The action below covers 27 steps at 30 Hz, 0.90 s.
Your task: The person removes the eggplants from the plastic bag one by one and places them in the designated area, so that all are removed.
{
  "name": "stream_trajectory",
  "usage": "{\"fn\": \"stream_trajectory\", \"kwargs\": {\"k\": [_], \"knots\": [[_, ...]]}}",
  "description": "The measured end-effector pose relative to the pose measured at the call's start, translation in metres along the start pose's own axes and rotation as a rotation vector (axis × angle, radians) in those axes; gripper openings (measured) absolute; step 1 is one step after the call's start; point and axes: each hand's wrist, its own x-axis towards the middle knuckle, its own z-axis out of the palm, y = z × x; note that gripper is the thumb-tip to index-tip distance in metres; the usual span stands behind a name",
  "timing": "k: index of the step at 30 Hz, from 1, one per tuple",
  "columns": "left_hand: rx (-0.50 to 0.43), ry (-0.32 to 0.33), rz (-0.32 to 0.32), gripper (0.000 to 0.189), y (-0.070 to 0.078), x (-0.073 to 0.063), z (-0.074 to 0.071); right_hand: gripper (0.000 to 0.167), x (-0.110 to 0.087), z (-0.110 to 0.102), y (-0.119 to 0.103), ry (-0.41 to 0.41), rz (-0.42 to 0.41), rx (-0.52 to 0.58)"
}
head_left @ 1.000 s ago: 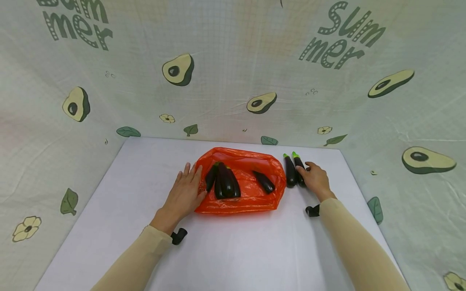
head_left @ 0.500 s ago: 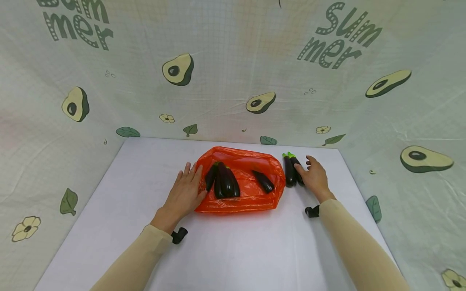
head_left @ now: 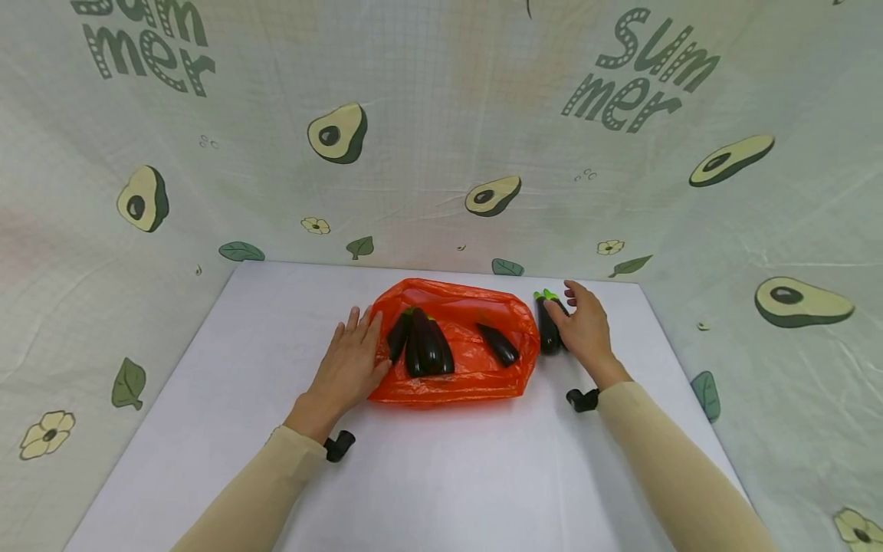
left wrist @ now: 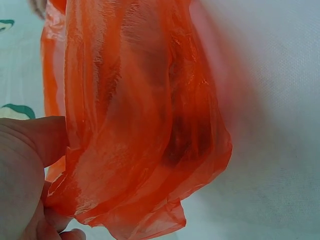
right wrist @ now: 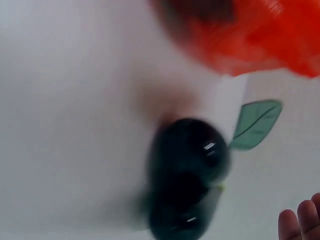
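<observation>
An open red plastic bag (head_left: 476,383) lies on the table, with several dark eggplants (head_left: 429,345) grouped at its left and a single eggplant (head_left: 498,344) at its right. My left hand (head_left: 345,364) rests against the bag's left side, fingers spread and fairly straight. From the left wrist, its thumb (left wrist: 47,137) touches the red plastic. Right of the bag, two eggplants with bright green caps lie side by side: the left one (head_left: 547,326) shows well, the other is partly hidden by my right hand (head_left: 585,330). That hand hovers over them, fingers loosely extended, gripping nothing.
A white table (head_left: 441,475) carries everything. Pale printed cloth (head_left: 414,153) with avocados and leaves rises behind and at both sides. Each wrist wears a small black camera, one at the left (head_left: 339,446) and one at the right (head_left: 582,399).
The outer eggplant has slid left against its neighbour, its green cap now touching or nearly so. My right hand has since shifted left and slightly farther away over the pair. The left hand stays put.
</observation>
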Motion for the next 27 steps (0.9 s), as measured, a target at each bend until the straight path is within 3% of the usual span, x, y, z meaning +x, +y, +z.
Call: {"fn": "stream_trajectory", "kwargs": {"k": [13, 19, 27], "knots": [[-0.006, 0.008, 0.012, 0.090, 0.001, -0.001, -0.002, 0.051, -0.032, 0.004, -0.079, 0.015, -0.288, 0.072], [-0.012, 0.014, 0.015, 0.090, 0.002, -0.001, -0.002, 0.051, -0.049, 0.024, -0.096, -0.066, -0.365, 0.043], [-0.017, 0.008, 0.004, 0.090, 0.003, 0.000, -0.001, 0.054, -0.065, 0.065, -0.115, -0.233, -0.361, 0.029]]}}
